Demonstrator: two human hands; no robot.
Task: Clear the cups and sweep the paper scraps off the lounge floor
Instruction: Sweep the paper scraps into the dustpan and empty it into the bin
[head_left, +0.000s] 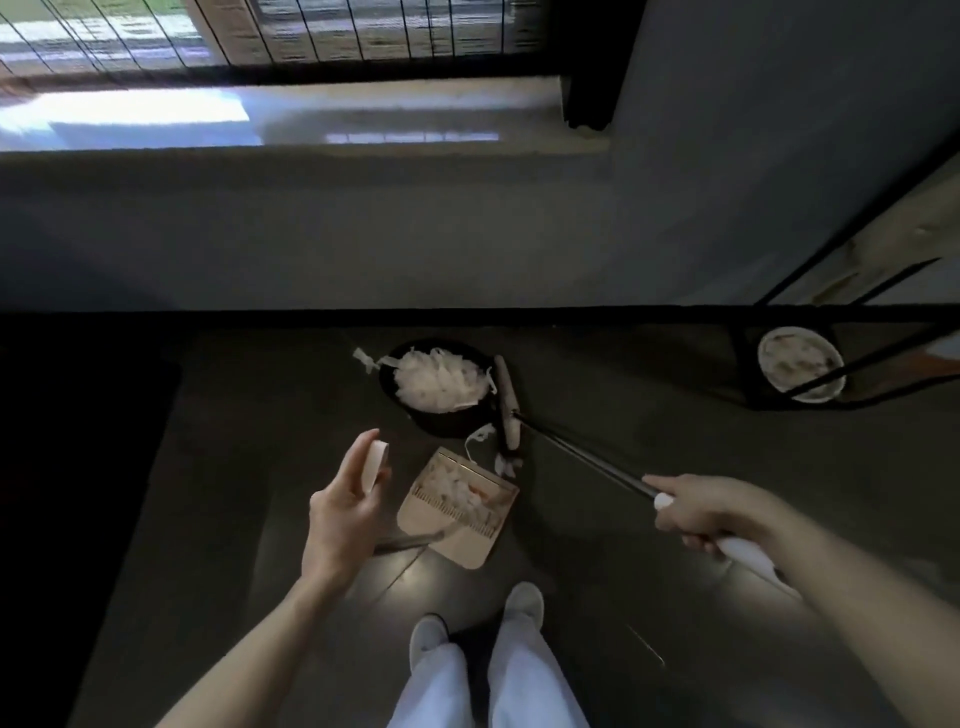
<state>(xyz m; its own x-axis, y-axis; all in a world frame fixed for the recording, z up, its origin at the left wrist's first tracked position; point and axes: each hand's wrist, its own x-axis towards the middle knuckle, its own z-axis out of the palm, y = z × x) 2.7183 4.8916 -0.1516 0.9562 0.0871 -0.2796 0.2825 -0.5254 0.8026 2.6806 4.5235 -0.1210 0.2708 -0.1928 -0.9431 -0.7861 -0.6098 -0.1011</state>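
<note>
The dark floor (597, 571) ends ahead at a black skirting strip (208, 316) under the grey wall (363, 234). A dark mass (78, 441) closes the left side, and a black metal frame (743, 369) stands at the right by the wall. Between these, bare floor lies to the right of the broom and around the person's white shoes (524, 603). A black bin (447, 421) heaped with paper scraps (436, 382) sits near the skirting. Loose strips lie just off its left rim, and more lie between it and the dustpan (462, 545), which lies flat just nearer the person and holds scraps too. The head of the broom (506, 400) rests against the bin's right side, its handle slanting back to the right hand (701, 512). That hand's fingers are wrapped tight around the handle, the index finger laid along it. The left hand (340, 514) hovers left of the dustpan with its fingers loosely bent, pinching a white round piece (375, 460) against the thumb. Whether this piece is a cup or the tip of the dustpan's handle cannot be told. A white cup (800, 364) sits behind the bars of the frame, well apart from both hands.
</note>
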